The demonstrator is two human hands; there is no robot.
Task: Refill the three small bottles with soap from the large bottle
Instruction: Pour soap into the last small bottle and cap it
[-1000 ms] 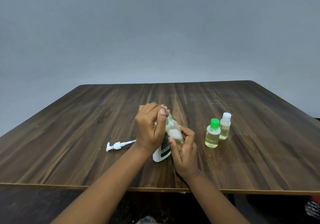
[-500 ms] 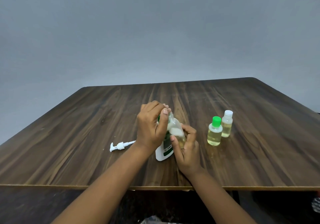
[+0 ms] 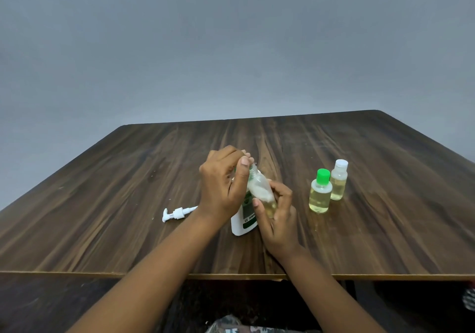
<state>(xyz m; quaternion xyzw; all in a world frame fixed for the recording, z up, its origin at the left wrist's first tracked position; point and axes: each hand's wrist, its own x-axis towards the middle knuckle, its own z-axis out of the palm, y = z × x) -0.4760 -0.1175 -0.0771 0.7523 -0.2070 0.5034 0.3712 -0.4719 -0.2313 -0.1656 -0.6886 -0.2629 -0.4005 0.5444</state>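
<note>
My right hand (image 3: pixel 279 219) grips a small clear bottle (image 3: pixel 261 191), tilted to the left, with yellowish soap in its lower part. My left hand (image 3: pixel 222 186) has its fingers curled round the bottle's top; the cap is hidden under them. Behind both hands stands the large white bottle (image 3: pixel 244 221) with a green label, mostly covered. To the right stand two small bottles holding yellowish soap: one with a green cap (image 3: pixel 320 192), and one with a white cap (image 3: pixel 339 179) just behind it.
A white pump head (image 3: pixel 177 213) lies on the dark wooden table (image 3: pixel 128 191) left of my left wrist. The table's front edge runs below my forearms. A grey wall stands behind the table.
My hands stay on the tilted small bottle, with only slight shifts at its top. The view has tilted up a little, so everything sits slightly lower in the frame.
</note>
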